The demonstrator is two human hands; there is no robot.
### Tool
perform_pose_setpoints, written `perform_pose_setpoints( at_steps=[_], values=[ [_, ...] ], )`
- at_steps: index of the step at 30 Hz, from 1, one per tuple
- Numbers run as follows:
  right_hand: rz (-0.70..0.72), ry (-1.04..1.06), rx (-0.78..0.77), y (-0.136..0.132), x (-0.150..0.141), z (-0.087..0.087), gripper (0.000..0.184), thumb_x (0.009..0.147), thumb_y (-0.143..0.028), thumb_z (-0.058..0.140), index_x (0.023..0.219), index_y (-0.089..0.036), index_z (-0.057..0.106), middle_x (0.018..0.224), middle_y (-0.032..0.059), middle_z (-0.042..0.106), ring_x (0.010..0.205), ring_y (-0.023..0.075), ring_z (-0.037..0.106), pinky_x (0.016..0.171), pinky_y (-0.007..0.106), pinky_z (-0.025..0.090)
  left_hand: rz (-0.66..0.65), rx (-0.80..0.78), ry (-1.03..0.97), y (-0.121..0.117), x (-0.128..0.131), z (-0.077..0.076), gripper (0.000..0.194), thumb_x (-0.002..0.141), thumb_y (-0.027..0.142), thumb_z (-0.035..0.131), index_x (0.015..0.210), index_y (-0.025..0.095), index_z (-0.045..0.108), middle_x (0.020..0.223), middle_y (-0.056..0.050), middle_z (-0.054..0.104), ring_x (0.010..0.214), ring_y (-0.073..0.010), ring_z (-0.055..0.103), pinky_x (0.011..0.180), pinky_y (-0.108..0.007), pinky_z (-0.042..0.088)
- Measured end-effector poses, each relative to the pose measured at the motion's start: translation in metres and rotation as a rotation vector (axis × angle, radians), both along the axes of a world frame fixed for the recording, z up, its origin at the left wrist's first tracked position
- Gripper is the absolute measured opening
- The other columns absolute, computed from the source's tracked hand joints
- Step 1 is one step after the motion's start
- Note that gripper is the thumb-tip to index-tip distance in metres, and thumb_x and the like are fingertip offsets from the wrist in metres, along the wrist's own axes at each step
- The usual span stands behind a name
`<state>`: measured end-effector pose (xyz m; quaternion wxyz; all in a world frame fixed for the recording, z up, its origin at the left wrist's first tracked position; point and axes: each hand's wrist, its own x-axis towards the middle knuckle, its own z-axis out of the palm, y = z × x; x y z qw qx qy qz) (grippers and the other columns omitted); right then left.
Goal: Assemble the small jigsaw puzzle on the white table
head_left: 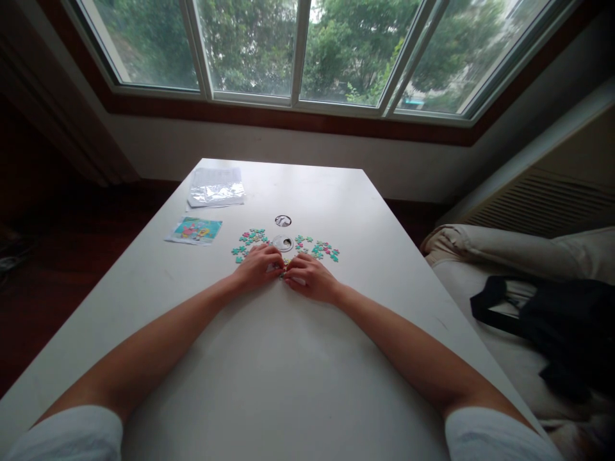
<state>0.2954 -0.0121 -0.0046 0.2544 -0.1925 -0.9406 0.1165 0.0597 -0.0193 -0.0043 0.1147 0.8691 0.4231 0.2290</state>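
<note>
My left hand [262, 266] and my right hand [310, 275] meet over the middle of the white table [288, 365], thumbs and fingertips pinched together almost touching. Small jigsaw puzzle pieces [282, 275] show between the fingertips, largely covered by them. Loose green, pink and yellow puzzle pieces [252, 237] spread beyond my left hand, and another scatter of puzzle pieces [325, 250] lies past my right. Just ahead of both hands is a round silvery disc [282, 243] with a dark spot. Farther out sits a second round piece [283, 221] with a dark rim.
A colourful picture sheet [195, 230] lies at the table's left, with a clear plastic bag on papers [217, 187] behind it. Along the right side stands a pale sofa [519, 250] with a black cloth or bag [567, 326] on it. Windows [293, 51] face the table.
</note>
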Motion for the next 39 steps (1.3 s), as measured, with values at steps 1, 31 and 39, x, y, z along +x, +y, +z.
perform_pose_setpoints(
  at_steps=[1, 31, 39],
  values=[
    [-0.002, -0.001, -0.004, 0.000, 0.000, 0.000, 0.016, 0.099, -0.030, 0.058, 0.094, -0.025, 0.072, 0.096, 0.0065, 0.070, 0.091, 0.0214, 0.057, 0.087, 0.039, 0.047, 0.003, 0.000, -0.001, 0.000, 0.000, 0.000, 0.013, 0.092, 0.037, 0.066, 0.094, 0.026, 0.074, 0.108, -0.005, 0.071, 0.106, -0.0249, 0.059, 0.099, -0.042, 0.041],
    [-0.099, 0.164, -0.066, 0.006, 0.007, -0.002, 0.023, 0.102, -0.034, 0.052, 0.093, -0.024, 0.071, 0.095, 0.0076, 0.072, 0.090, 0.0213, 0.063, 0.086, 0.038, 0.051, 0.312, 0.165, 0.014, 0.022, -0.032, -0.011, 0.026, 0.096, 0.026, 0.055, 0.111, 0.027, 0.076, 0.122, -0.005, 0.072, 0.123, -0.0294, 0.054, 0.108, -0.050, 0.039],
    [-0.117, 0.174, -0.108, 0.013, 0.011, -0.008, 0.025, 0.103, -0.035, 0.051, 0.092, -0.024, 0.071, 0.095, 0.0079, 0.071, 0.092, 0.0217, 0.062, 0.086, 0.038, 0.052, 0.294, 0.130, -0.029, 0.021, -0.032, -0.008, 0.022, 0.094, 0.025, 0.057, 0.099, 0.027, 0.078, 0.109, -0.005, 0.075, 0.111, -0.0276, 0.057, 0.100, -0.047, 0.044]
  ],
)
